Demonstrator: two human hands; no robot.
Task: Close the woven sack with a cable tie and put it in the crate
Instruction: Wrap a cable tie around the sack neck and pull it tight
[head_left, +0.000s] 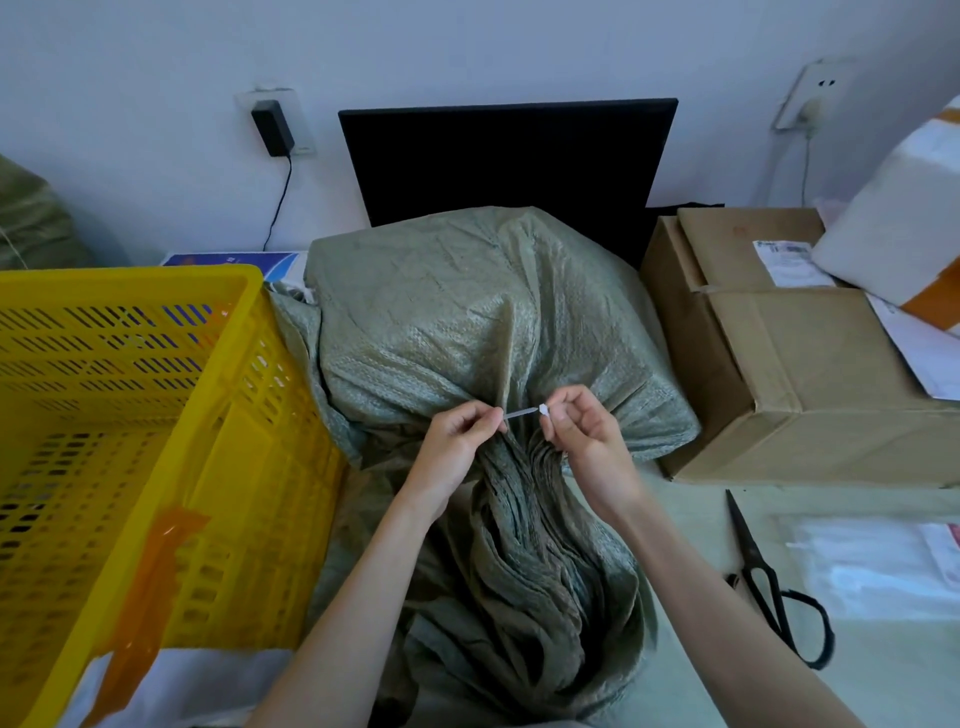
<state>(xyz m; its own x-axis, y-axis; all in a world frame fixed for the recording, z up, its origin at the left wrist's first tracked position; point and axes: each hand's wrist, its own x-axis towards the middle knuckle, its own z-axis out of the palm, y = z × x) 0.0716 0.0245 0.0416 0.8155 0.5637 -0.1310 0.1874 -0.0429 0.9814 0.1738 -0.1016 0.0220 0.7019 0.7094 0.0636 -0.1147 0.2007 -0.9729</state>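
Observation:
A filled green woven sack (467, 312) lies in the middle of the table, its gathered neck bunched toward me. A thin white cable tie (523, 412) runs across the neck. My left hand (460, 441) pinches the tie's tail end, and my right hand (584, 434) pinches its white head. Both hands rest right on the gathered neck. The yellow perforated plastic crate (130, 441) stands to the left of the sack, with nothing visible inside it.
Two cardboard boxes (789, 353) sit right of the sack, with a white parcel (904, 223) on top. Black scissors (774, 587) and clear plastic bags (878, 566) lie at the right front. A black panel (509, 156) leans on the wall behind. A second green sack (31, 218) shows at far left.

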